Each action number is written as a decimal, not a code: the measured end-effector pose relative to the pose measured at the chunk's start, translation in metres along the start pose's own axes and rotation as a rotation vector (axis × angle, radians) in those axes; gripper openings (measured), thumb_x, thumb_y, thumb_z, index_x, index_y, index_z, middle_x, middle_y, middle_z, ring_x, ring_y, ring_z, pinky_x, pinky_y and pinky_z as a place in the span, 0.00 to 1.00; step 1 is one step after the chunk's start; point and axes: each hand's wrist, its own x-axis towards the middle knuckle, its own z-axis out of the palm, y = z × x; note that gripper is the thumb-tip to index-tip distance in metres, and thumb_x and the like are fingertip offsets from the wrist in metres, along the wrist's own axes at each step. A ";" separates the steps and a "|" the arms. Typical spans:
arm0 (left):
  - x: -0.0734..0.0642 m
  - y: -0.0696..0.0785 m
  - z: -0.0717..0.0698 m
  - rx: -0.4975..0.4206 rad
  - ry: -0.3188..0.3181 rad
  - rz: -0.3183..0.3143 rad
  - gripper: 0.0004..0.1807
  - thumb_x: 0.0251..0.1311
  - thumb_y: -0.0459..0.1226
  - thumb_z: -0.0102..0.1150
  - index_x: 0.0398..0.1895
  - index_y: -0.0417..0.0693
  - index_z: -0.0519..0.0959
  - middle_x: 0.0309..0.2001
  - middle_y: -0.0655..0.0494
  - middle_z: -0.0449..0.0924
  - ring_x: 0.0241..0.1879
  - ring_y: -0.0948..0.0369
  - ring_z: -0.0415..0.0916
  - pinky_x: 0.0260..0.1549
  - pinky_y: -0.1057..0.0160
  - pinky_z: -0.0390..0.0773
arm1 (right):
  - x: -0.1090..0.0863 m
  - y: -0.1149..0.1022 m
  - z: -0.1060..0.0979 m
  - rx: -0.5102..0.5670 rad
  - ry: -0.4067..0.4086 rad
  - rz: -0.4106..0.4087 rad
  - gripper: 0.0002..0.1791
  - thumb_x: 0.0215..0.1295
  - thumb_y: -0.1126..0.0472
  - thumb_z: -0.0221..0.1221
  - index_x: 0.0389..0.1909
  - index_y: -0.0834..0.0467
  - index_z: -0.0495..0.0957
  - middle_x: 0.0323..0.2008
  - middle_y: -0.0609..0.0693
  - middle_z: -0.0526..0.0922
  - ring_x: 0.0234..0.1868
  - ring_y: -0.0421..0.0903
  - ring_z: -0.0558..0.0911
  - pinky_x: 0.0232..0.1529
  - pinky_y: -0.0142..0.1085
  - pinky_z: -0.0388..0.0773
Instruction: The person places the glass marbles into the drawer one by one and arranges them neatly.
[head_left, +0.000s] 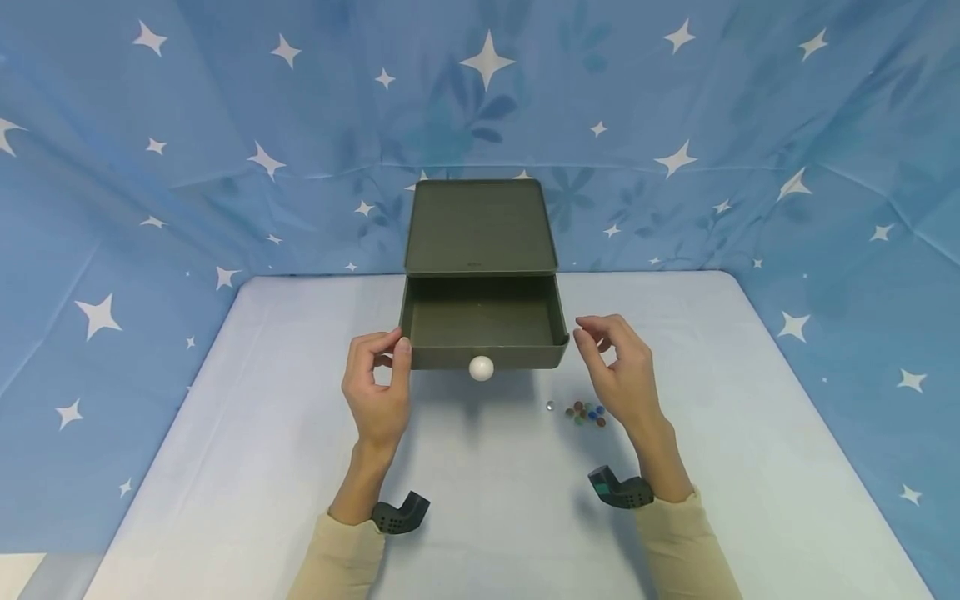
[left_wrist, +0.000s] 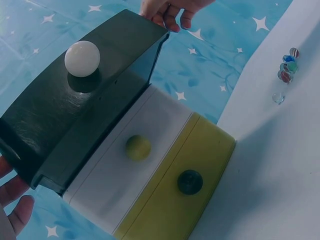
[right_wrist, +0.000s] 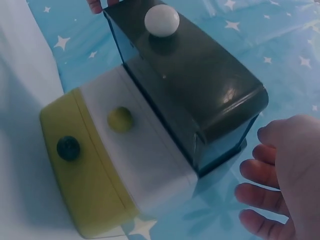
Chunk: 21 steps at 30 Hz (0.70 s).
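A dark green drawer (head_left: 450,357) with a round white knob (head_left: 482,368) is pulled out under a dark green top (head_left: 482,227). No contents show inside it. My left hand (head_left: 377,375) holds the drawer's left front corner, its thumb overlapping the front edge and the other fingers along the side. Just off the right front corner, my right hand (head_left: 622,367) has loosely bent fingers with nothing in them. The fingers (right_wrist: 257,172) of that hand appear beside the drawer's side in the right wrist view.
Below the drawer are a white drawer (left_wrist: 165,112) with a yellow-green knob and a yellow-green drawer (left_wrist: 212,145) with a dark knob. Several coloured glass marbles (head_left: 585,412) lie on the white table (head_left: 480,500) near my right wrist. A blue starry cloth (head_left: 315,108) hangs behind.
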 end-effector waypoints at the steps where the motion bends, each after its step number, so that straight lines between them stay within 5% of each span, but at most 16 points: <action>1: 0.000 0.000 0.000 0.001 -0.001 -0.001 0.07 0.57 0.19 0.58 0.38 0.20 0.78 0.34 0.29 0.76 0.39 0.65 0.76 0.37 0.74 0.73 | 0.000 0.001 0.000 -0.004 -0.005 0.004 0.10 0.64 0.70 0.62 0.47 0.63 0.82 0.34 0.55 0.84 0.34 0.45 0.76 0.34 0.28 0.71; 11: 0.001 -0.001 0.000 0.005 -0.004 0.000 0.07 0.55 0.18 0.58 0.38 0.20 0.78 0.34 0.29 0.76 0.38 0.64 0.76 0.37 0.74 0.73 | -0.003 0.010 0.001 -0.028 -0.136 0.061 0.11 0.64 0.67 0.63 0.47 0.63 0.81 0.36 0.54 0.83 0.37 0.46 0.78 0.39 0.27 0.73; 21: 0.001 0.000 0.000 -0.002 -0.008 0.004 0.08 0.55 0.17 0.58 0.38 0.20 0.78 0.34 0.28 0.75 0.40 0.70 0.74 0.38 0.75 0.73 | -0.006 0.015 0.004 -0.088 -0.311 0.156 0.12 0.65 0.64 0.62 0.49 0.62 0.79 0.39 0.53 0.83 0.40 0.48 0.80 0.41 0.44 0.79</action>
